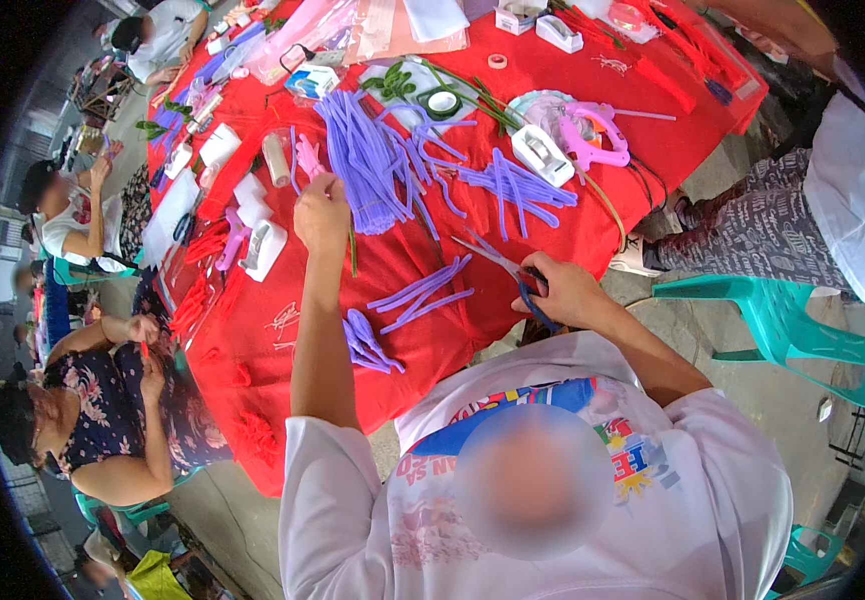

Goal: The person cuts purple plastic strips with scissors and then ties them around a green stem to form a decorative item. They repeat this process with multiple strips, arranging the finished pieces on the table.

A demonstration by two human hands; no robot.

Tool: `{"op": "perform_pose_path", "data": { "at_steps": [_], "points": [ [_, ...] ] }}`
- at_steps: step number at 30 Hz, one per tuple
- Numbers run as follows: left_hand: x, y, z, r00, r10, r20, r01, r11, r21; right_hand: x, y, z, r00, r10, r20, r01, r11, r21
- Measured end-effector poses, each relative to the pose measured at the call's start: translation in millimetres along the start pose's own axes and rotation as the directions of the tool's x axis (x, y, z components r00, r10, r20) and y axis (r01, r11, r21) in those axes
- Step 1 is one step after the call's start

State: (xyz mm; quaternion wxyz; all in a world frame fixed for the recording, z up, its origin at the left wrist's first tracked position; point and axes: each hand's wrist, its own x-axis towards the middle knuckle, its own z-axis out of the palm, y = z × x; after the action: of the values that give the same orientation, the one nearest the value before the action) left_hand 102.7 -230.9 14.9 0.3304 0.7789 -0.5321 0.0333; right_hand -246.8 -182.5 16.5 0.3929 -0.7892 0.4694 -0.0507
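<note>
My left hand [322,214] is closed over the middle of the table, with a pink piece [309,156] of craft material at its fingertips. A green stem [353,253] shows below this hand; whether it joins the pink piece is hidden. In my right hand [564,292], near the table's front edge, are scissors [504,262] with dark handles, their blades parted and pointing away to the left. Beside my left hand lies a large bundle of purple pipe cleaners [361,165]. Loose purple pipe cleaners [421,292] and a bent purple bunch [366,343] lie nearer to me.
The red tablecloth [417,382] carries white tape dispensers [543,154], a pink glue gun [590,135], green tape [440,103] and more purple pipe cleaners [522,191]. People sit at the left; another person [762,217] stands at the right beside a green plastic chair [785,322].
</note>
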Motion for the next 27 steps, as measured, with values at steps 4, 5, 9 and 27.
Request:
{"op": "perform_pose_path", "data": {
  "at_steps": [4,5,9,27],
  "points": [
    [23.2,4.5,24.0,0.98,-0.195,0.048,0.179,0.958,0.225,-3.6,4.4,-1.3,1.0,0.009,0.017,-0.01,0.999,0.048],
    [26.7,1.7,26.3,0.972,-0.224,0.069,0.201,0.949,0.245,-4.1,5.2,-2.5,0.999,0.02,0.035,-0.022,0.998,0.057],
    [30.7,-2.5,29.2,0.97,-0.234,0.061,0.212,0.944,0.253,-11.6,3.7,-4.9,0.996,0.085,-0.012,-0.085,0.995,-0.042],
    [25.5,25.0,18.4,0.909,-0.23,0.348,0.417,0.49,-0.766,-10.2,5.4,4.8,0.991,0.008,-0.137,-0.037,0.977,-0.211]
  ]
}}
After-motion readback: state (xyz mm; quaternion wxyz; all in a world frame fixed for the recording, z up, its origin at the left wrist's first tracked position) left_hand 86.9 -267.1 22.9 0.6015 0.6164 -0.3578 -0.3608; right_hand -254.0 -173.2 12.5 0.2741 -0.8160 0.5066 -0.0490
